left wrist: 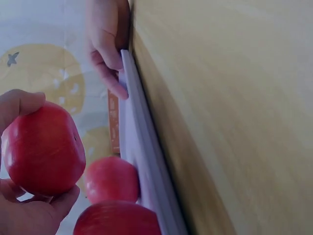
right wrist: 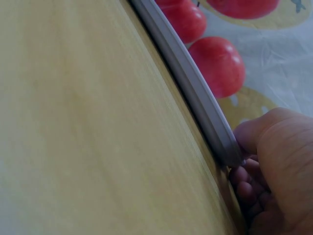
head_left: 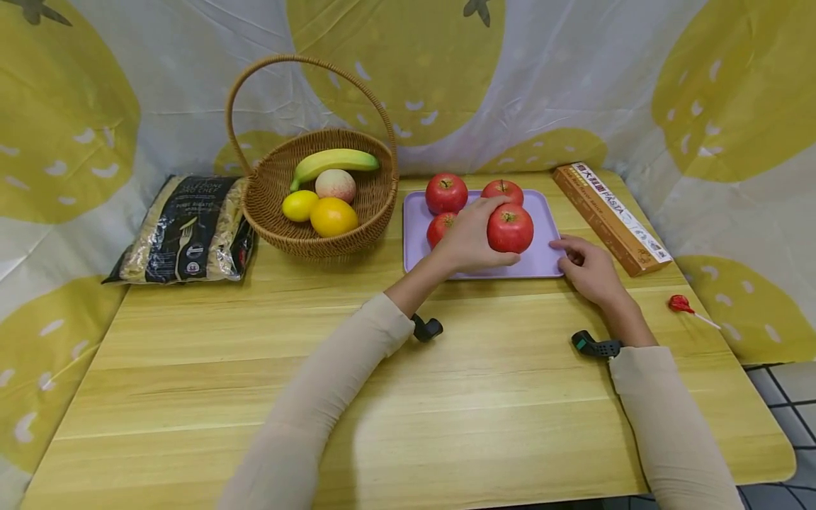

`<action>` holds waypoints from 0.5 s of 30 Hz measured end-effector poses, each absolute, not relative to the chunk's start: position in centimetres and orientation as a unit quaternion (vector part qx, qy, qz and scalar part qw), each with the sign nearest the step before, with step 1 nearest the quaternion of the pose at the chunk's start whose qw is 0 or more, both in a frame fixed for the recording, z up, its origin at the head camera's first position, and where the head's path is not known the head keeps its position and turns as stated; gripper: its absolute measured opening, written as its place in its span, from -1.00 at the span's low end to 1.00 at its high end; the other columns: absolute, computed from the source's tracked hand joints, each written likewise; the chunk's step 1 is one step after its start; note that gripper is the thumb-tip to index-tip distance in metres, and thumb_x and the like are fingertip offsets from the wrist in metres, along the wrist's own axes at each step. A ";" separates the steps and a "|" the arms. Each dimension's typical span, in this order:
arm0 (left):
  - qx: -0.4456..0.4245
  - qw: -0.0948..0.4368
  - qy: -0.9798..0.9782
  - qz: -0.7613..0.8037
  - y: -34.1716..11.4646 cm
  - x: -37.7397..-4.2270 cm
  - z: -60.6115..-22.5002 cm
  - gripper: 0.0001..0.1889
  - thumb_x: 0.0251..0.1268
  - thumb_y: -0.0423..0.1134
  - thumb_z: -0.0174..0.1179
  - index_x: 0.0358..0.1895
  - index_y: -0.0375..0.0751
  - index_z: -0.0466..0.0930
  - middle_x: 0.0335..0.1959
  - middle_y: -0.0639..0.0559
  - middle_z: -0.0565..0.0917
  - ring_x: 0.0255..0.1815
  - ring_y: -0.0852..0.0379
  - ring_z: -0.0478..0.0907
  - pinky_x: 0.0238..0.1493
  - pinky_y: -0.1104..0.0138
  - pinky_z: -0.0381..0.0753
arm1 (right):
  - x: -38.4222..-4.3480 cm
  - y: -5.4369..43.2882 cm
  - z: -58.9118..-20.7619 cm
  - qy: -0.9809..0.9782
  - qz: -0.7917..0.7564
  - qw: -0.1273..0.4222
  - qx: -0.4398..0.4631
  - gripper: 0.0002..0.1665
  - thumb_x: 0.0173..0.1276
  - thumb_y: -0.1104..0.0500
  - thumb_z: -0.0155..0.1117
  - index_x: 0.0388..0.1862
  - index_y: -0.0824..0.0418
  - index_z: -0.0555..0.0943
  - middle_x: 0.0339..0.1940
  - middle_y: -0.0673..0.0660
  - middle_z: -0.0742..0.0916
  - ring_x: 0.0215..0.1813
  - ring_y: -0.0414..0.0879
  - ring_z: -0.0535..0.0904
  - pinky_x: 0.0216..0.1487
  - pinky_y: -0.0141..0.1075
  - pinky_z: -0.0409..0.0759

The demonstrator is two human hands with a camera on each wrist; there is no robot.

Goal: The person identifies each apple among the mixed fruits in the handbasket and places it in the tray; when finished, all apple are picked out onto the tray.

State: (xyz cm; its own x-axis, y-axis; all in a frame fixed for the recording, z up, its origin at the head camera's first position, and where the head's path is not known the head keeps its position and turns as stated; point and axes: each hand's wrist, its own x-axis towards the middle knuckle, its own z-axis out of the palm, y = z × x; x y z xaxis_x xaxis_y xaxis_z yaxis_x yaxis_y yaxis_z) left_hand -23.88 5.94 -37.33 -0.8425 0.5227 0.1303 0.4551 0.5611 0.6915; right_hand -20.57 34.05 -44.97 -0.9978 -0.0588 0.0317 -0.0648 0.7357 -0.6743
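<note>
Above the lilac tray point(head_left: 542, 263), my left hand point(head_left: 470, 239) grips a red apple point(head_left: 511, 228) between thumb and fingers. In the left wrist view, the gripped apple point(left wrist: 46, 149) is raised clear of the tray. Three more apples sit on the tray: one at the back left point(head_left: 446, 193), one at the back right point(head_left: 503, 190), and one point(head_left: 440, 228) partly hidden behind my left hand. My right hand point(head_left: 593, 269) holds the tray's right edge near its front corner. In the right wrist view, its thumb touches the tray rim point(right wrist: 195, 93) and the other fingers curl below.
A wicker basket point(head_left: 319, 246) with a banana, a peach, a lemon and an orange stands left of the tray. Beyond it lies a pasta bag point(head_left: 188, 230). Right of the tray are a pasta box point(head_left: 612, 216) and a red lollipop point(head_left: 681, 304). Patterned cloth point(head_left: 408, 85) hangs behind.
</note>
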 end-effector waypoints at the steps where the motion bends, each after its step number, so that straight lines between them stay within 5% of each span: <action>1: 0.272 0.050 0.882 0.380 6.2 -23.9 -37.5 -0.04 0.05 0.07 0.50 0.54 0.00 0.24 0.42 0.00 0.44 0.37 0.03 0.43 0.37 0.07 0.53 | -20.6 34.1 -45.0 -0.932 0.361 0.006 0.034 -0.57 0.53 0.20 0.12 0.31 0.21 0.64 0.49 0.26 0.53 -0.07 0.01 0.39 -0.15 -0.38 0.28; 15: 0.213 0.086 0.900 0.370 9.0 -24.5 -40.7 0.05 0.26 0.05 0.41 0.66 -0.15 -0.06 0.54 -0.11 0.28 0.49 0.03 0.34 0.51 0.11 0.41 | -20.7 34.2 -45.2 -0.932 0.361 0.009 0.037 -0.57 0.52 0.21 0.13 0.30 0.21 0.64 0.48 0.26 0.54 -0.09 0.00 0.40 -0.18 -0.42 0.29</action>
